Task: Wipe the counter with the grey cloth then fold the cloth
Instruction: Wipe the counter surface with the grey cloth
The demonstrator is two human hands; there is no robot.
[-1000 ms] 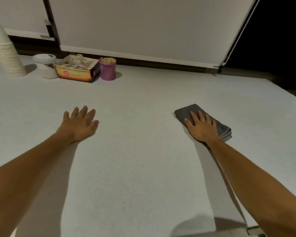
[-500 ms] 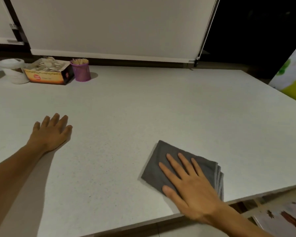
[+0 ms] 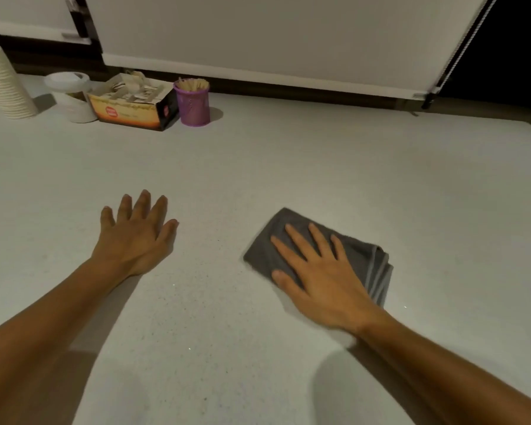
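The folded grey cloth [image 3: 367,256] lies on the white speckled counter [image 3: 288,167], right of centre. My right hand [image 3: 316,277] rests flat on top of it, palm down with fingers spread, pressing it against the surface. The cloth's layered edges show at its right side. My left hand [image 3: 135,237] lies flat on the bare counter to the left, fingers apart, holding nothing, about a hand's width from the cloth.
At the back left stand a stack of paper cups [image 3: 0,78], a white tub [image 3: 71,93], an open carton of sachets [image 3: 132,105] and a purple cup of sticks [image 3: 193,102]. A white blind [image 3: 258,35] hangs behind, its cord [image 3: 454,53] at right.
My right hand has slid the cloth from near the counter's front edge back toward the middle. The left hand has stayed flat on the counter.
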